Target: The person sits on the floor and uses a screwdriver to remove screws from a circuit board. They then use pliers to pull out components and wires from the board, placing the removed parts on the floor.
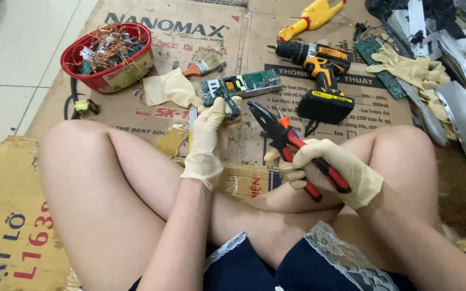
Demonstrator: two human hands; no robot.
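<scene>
2 gloved hands (pixel 206 141) (pixel 327 170), pliers (pixel 292 143), circuit board (pixel 241 86)

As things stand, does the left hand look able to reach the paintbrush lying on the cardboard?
Probably yes: the left hand is already raised toward the paintbrush, and only a loose glove lies beside the path. But it is holding a small circuit board.

Left hand (pixel 207 141) grips circuit board (pixel 239 86) | pliers (pixel 292 143) in right hand (pixel 330 170), right of that grip | drill (pixel 319 73) behind pliers | bowl (pixel 107 56) far left, behind | spare glove (pixel 171 89) just left of board
</scene>
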